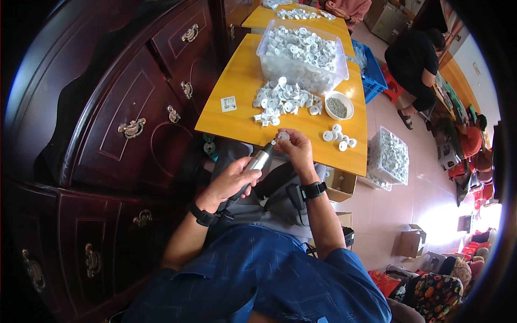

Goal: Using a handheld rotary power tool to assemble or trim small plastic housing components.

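My left hand [235, 180] is wrapped round an electric screwdriver [260, 159] with a silver front and dark tip. Its tip points up at a small round white plastic part [282, 138], which my right hand [297, 146] pinches near the table's front edge. Tip and part meet or nearly meet; I cannot tell which. Beyond my hands a heap of similar white parts [288, 98] lies on the yellow table [226, 86]. A white bowl [350, 111] of small metal pieces, apparently screws, stands to the right, with several white parts [339, 137] in front of it.
A clear plastic bin [323, 78] full of white parts stands on the table. Left are dark wooden drawers [124, 118]. On the floor to the right are a blue crate [372, 75], another filled bin [389, 153] and a cardboard box [412, 241]. Other people sit farther off.
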The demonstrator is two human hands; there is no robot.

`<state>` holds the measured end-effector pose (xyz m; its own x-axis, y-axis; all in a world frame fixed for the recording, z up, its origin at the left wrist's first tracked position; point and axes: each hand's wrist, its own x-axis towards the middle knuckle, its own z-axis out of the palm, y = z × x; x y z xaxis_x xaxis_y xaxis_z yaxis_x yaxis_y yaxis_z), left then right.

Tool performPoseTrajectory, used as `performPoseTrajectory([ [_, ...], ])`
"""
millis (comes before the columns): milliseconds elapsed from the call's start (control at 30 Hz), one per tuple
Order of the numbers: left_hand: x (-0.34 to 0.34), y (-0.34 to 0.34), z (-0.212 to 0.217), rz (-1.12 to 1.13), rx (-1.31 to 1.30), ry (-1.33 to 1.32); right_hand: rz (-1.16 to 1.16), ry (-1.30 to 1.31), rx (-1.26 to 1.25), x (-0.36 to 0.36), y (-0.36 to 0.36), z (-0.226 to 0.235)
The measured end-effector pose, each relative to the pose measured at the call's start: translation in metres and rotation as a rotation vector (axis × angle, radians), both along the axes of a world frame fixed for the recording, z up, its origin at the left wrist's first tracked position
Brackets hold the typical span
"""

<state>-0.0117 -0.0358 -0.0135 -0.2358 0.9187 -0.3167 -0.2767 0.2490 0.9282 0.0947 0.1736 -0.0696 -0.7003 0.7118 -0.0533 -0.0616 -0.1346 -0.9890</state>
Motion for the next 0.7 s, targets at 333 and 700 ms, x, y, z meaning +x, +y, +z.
performPoseTrajectory([
  [333,-0.073,0.036,-0.006,0.182,-0.132,1.090,-0.231,-0.381,0.938,0.035,0.048,0.014],
  [700,-0.112,0.081,-0.017,0.090,-0.279,1.479,-0.343,0.068,0.514,0.089,0.043,0.144],
])
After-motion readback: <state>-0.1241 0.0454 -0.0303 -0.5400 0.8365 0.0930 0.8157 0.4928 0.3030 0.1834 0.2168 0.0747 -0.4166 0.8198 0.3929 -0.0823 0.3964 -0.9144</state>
